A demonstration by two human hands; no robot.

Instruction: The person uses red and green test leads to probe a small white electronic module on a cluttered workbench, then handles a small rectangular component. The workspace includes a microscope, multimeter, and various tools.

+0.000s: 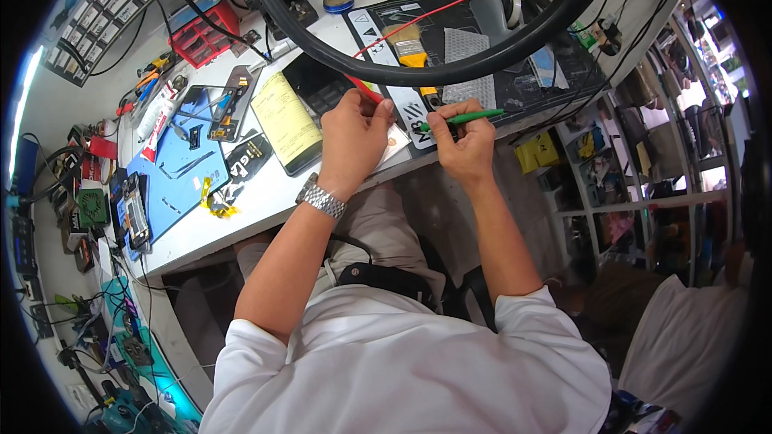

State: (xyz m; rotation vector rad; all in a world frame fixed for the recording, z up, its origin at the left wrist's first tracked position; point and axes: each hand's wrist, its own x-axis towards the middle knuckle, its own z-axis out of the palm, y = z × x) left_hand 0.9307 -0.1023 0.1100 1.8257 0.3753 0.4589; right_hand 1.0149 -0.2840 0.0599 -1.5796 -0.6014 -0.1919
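Observation:
My left hand (354, 137), with a metal watch on its wrist, is closed around a slim red probe (367, 90) at the table's front edge. A thin red wire (438, 16) runs from near it toward the back right. My right hand (466, 149) pinches a slender green pen-shaped tool (474, 116), which points to the right. The tips of both tools are hard to make out. Left of my left hand, a yellow handwritten note (285, 120) lies on a dark phone-like device. A second dark device (318, 84) sits behind it.
A black ring-shaped frame (402, 74) arches over the table. The black mat (531, 84) holds a yellow-handled brush (411, 51) and bubble wrap (469, 56). Leftward are a blue mat (181, 181) with phone parts, a white tube (159, 120) and a red drawer box (203, 36). Shelves (611, 193) stand right.

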